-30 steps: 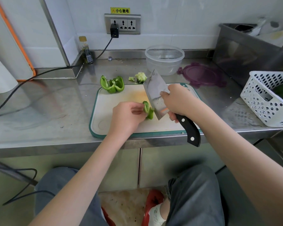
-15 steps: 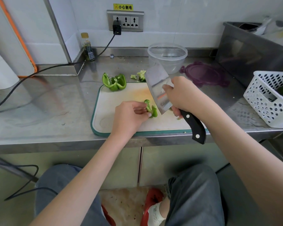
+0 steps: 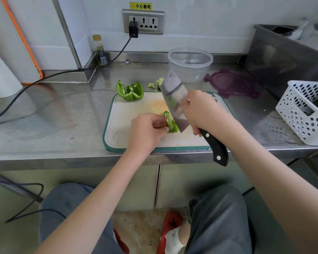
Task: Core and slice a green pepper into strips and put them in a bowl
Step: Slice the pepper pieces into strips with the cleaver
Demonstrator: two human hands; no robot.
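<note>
Right at the middle of the cutting board (image 3: 136, 109), a small green pepper piece (image 3: 170, 122) was pinched in the left hand (image 3: 145, 131), fingers curled tight around its left side. Cleaver (image 3: 174, 101) blade stood beside the piece on its right, edge angled down toward the board; whether it touched the pepper could not be told. Right hand (image 3: 204, 110) was closed around the cleaver where blade meets the black handle (image 3: 216, 149) — handle end stuck out past the counter edge. Bigger pepper chunk (image 3: 130, 91) sat at the board's far left corner, partly off it. Pale core scraps (image 3: 156, 83) lay on the steel counter (image 3: 62, 110) just behind the board. Clear plastic bowl (image 3: 190, 64) stood further back, near the wall — purple lid (image 3: 231, 83) flat to its right. White perforated basket (image 3: 305, 110) at far right edge.
</note>
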